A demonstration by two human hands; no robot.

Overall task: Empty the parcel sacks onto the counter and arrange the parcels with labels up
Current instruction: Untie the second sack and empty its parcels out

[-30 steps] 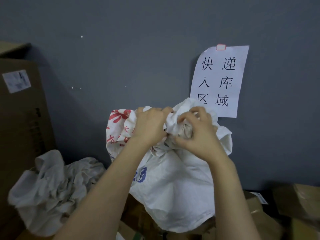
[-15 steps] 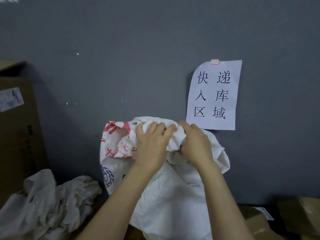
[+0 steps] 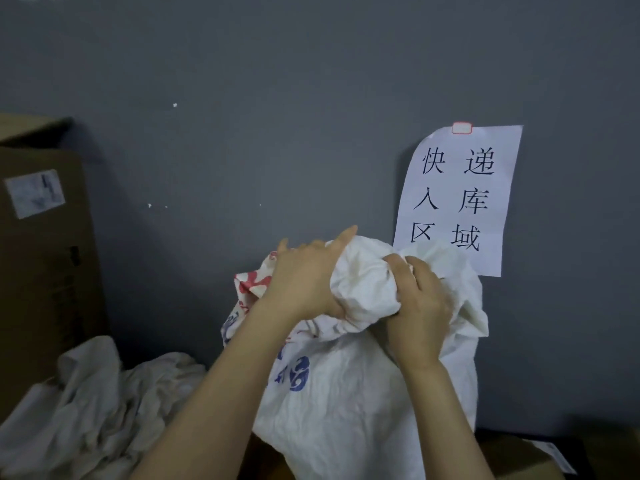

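Note:
A white woven parcel sack (image 3: 349,403) with red and blue print stands upright in front of me, against the grey wall. Both hands are on its bunched top. My left hand (image 3: 304,282) wraps the left side of the gathered cloth, index finger and thumb stretched out over it. My right hand (image 3: 419,306) grips the right side with curled fingers. What is inside the sack is hidden. A brown parcel (image 3: 519,459) with a white label shows at the lower right, partly behind my right forearm.
A crumpled white sack (image 3: 93,410) lies at the lower left. A tall cardboard box (image 3: 45,271) with a label stands at the left edge. A paper sign (image 3: 460,199) with Chinese characters is taped to the wall behind the sack.
The view has shifted, so the sign and sack sit further right. My left hand's index finger and thumb have straightened over the bunched top; the right hand has regripped lower on it.

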